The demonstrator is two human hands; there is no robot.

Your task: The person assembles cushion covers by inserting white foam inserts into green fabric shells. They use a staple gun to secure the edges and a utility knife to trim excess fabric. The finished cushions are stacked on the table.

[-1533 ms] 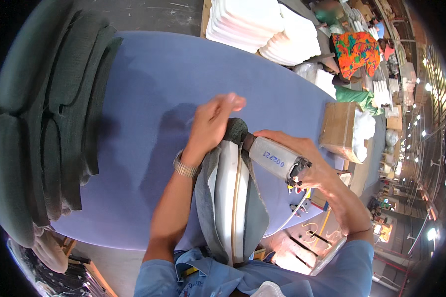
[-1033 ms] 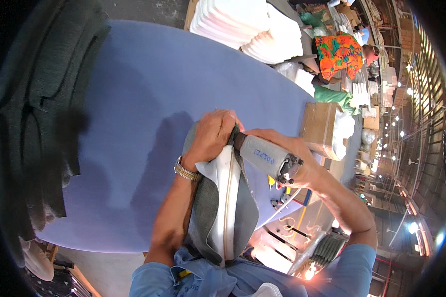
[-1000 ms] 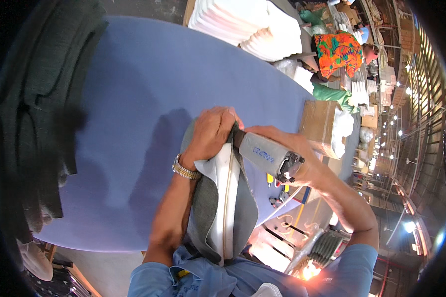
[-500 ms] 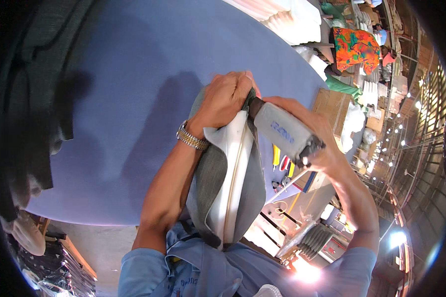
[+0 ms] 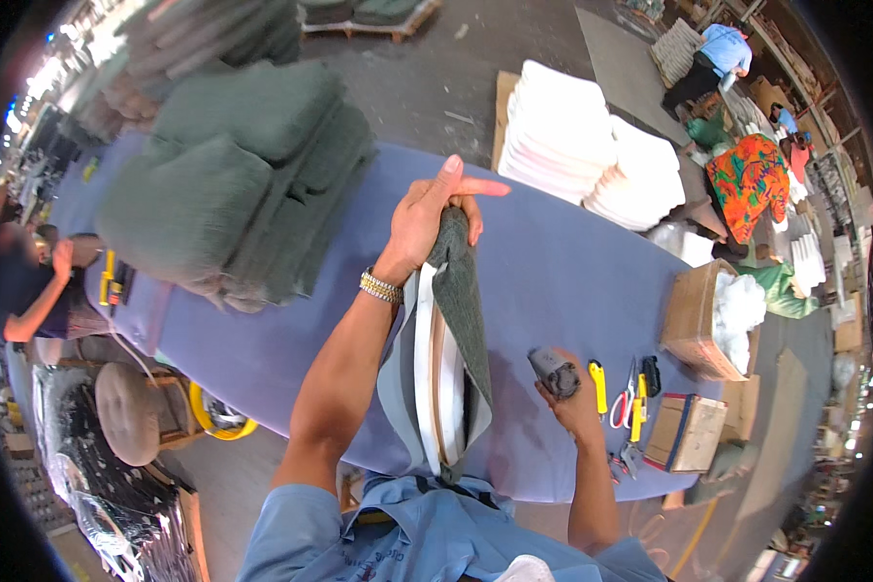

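Note:
An upholstered cushion (image 5: 475,335) stands on edge before me, its near end against my shirt. Its grey-green fabric cover gapes open lengthwise, showing white padding (image 5: 423,359) and a tan strip along the middle. My left hand (image 5: 432,218), with a metal-band watch at the wrist, grips the far end. Its thumb and forefinger stick out while the other fingers curl over the fabric. To the right, low over the table, my right hand (image 5: 577,403) is closed round a grey, blocky hand tool (image 5: 555,372), apart from the cushion. The tool's exact kind is unclear.
On the blue table (image 5: 543,281) lie a yellow-handled cutter (image 5: 598,386), scissors (image 5: 627,396) and other tools, right of my right hand. Green cushions (image 5: 233,184) are piled at left, white pads (image 5: 558,136) stacked beyond. A box (image 5: 694,320) sits right; a co-worker (image 5: 29,281) is at far left.
My right hand has drawn the tool away from the cushion's far end, down and right. My left thumb and forefinger have straightened. The view has turned, bringing the green pile into sight.

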